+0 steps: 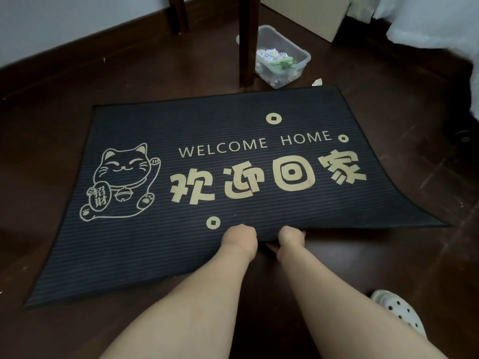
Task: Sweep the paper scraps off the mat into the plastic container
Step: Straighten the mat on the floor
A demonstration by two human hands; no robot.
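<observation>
A dark ribbed mat (pixel 160 244) with a gold cat and "WELCOME HOME" print lies on the floor. My left hand (pixel 239 235) and my right hand (pixel 291 235) both grip its near edge side by side, and the right part of that edge is lifted off the floor. No scraps show on the mat's surface. Beyond its far edge stands the clear plastic container (pixel 300 66) holding paper scraps (pixel 269 57) and some green pieces. One loose scrap (pixel 317 82) lies on the floor just past the mat's far right corner.
Two dark wooden furniture legs (pixel 248 40) stand at the far side, one right in front of the container. A cardboard box (pixel 311 14) and white fabric (pixel 427 19) are at the back right. A white perforated slipper (pixel 399 312) is at lower right on the dark wood floor.
</observation>
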